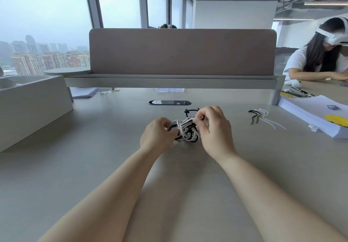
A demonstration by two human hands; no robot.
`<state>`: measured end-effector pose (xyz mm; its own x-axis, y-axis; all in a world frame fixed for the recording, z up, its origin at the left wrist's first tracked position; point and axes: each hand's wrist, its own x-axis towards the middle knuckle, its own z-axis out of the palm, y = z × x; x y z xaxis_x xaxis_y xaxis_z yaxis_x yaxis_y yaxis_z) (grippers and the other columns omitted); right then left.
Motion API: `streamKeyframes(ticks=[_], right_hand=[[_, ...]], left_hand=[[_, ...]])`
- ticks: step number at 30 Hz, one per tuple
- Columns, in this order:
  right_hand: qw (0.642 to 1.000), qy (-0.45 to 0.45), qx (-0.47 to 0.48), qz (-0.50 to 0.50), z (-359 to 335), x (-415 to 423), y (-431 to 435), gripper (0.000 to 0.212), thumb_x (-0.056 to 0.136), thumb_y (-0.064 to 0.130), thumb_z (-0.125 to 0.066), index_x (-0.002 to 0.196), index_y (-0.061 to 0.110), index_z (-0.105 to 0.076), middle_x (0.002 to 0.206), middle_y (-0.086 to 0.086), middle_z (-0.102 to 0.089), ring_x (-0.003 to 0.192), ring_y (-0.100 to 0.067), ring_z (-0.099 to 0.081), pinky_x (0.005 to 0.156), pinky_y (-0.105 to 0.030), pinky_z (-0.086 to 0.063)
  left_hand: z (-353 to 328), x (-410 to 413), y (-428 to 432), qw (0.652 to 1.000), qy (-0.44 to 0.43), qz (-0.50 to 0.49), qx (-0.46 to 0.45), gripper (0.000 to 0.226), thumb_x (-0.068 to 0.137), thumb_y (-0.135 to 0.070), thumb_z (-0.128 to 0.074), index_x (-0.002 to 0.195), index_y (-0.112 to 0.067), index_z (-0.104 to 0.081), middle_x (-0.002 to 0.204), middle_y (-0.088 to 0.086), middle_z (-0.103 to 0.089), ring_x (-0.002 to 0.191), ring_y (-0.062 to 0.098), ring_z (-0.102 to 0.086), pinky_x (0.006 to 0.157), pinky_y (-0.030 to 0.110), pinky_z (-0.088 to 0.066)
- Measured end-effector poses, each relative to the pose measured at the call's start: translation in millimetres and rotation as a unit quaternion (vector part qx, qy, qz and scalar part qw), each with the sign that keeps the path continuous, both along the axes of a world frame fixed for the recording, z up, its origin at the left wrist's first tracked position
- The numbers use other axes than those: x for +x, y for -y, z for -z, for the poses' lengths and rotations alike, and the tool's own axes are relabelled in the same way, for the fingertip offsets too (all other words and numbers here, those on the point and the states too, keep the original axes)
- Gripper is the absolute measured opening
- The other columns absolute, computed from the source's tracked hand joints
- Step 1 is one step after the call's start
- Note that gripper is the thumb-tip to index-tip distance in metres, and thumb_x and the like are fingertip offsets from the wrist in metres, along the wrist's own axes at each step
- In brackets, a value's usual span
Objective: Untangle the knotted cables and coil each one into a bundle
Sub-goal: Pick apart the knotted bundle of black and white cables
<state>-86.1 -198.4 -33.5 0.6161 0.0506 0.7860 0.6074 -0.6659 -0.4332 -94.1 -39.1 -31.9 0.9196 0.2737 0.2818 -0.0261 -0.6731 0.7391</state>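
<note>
The knot of black and white cables [186,131] rests on the grey surface [90,166], just on the person's side of the oval cable port [169,102]. The left hand [157,135] grips the knot's left edge with curled fingers [165,122]; the right hand [213,127] pinches a white strand on top. Loose ties [263,117] lie right of the port

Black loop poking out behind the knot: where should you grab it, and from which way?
Probably pinch the black loop at the top of its arch, coming from above on the far side. It stands clear of the tangle there; lower down it dives among white strands, and the left hand and right hand hold the near sides.
</note>
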Motion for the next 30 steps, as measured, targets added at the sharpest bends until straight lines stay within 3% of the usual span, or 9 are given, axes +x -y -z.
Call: streamKeyframes(ticks=[2,6,11,13,16,21,27,30], right_hand=[[0.997,-0.014,0.066,-0.033,-1,1,2,0.007,0.088,0.013,-0.062,0.085,0.013,-0.056,0.095,0.003,-0.049,0.082,-0.012,-0.05,0.075,-0.03,-0.039],[0.975,-0.071,0.203,-0.05,-7,0,4,0.01,0.092,0.012,-0.058,0.087,0.018,-0.051,0.099,-0.001,-0.052,0.089,-0.014,-0.051,0.073,-0.012,-0.037],[0.941,-0.124,0.313,-0.043,-11,0,4,0.005,0.095,0.016,-0.054,0.092,0.017,-0.05,0.082,0.01,-0.053,0.073,-0.003,-0.05,0.064,-0.012,-0.038],[0.957,-0.128,0.26,-0.024,-9,2,9,0.003,0.095,0.017,-0.054,0.096,0.018,-0.055,0.084,0.009,-0.056,0.075,-0.009,-0.053,0.069,-0.021,-0.042],[0.988,-0.08,0.112,0.066,-3,5,14,0.017,0.092,0.016,-0.056,0.103,0.024,-0.066,0.099,0.002,-0.058,0.09,-0.02,-0.057,0.085,-0.037,-0.042],[0.995,0.02,-0.048,0.085,-3,0,6,0.019,0.079,0.027,-0.058,0.094,0.028,-0.07,0.099,0.005,-0.057,0.096,-0.02,-0.054,0.085,-0.026,-0.022],[0.993,-0.001,-0.092,0.067,-1,3,10,0.007,0.084,0.028,-0.067,0.08,0.023,-0.069,0.085,0.004,-0.058,0.091,-0.024,-0.054,0.08,-0.027,-0.022],[0.995,-0.008,-0.08,0.066,-3,4,14,0.014,0.083,0.033,-0.07,0.078,0.022,-0.065,0.082,0.004,-0.059,0.086,-0.021,-0.055,0.078,-0.029,-0.027]], left_hand=[[-1,1,-3,0.999,-0.002,-0.012,-0.031,0.009,0.081,-0.033,-0.058,0.085,-0.027,-0.063,0.093,-0.011,-0.067,0.09,0.018,-0.062,0.074,0.033,-0.049],[-3,1,-6,0.994,0.017,-0.017,-0.106,0.008,0.084,-0.029,-0.054,0.083,-0.026,-0.061,0.087,-0.007,-0.068,0.086,0.021,-0.062,0.076,0.035,-0.05],[-3,2,-5,0.991,0.043,0.048,-0.117,0.009,0.088,-0.022,-0.057,0.091,-0.027,-0.064,0.084,-0.009,-0.066,0.086,0.021,-0.063,0.078,0.033,-0.05],[-3,1,-3,0.989,0.041,0.094,-0.11,0.009,0.091,-0.019,-0.058,0.092,-0.023,-0.066,0.083,-0.004,-0.067,0.08,0.019,-0.062,0.07,0.027,-0.045],[-3,-1,-2,0.985,0.036,0.133,-0.109,0.011,0.092,-0.02,-0.058,0.085,-0.025,-0.065,0.083,0.001,-0.068,0.079,0.02,-0.06,0.066,0.023,-0.041],[-1,-1,-2,0.983,0.014,0.157,-0.088,0.011,0.092,-0.025,-0.061,0.081,-0.024,-0.062,0.072,-0.004,-0.06,0.06,0.009,-0.048,0.05,0.012,-0.034],[-2,-1,0,0.978,-0.011,0.194,-0.074,0.012,0.083,-0.021,-0.071,0.075,-0.019,-0.063,0.06,-0.011,-0.052,0.057,0.007,-0.043,0.057,0.021,-0.035],[-2,-2,0,0.979,-0.021,0.184,-0.086,0.015,0.078,-0.021,-0.076,0.081,-0.02,-0.061,0.073,-0.006,-0.06,0.066,0.011,-0.052,0.067,0.026,-0.042]])
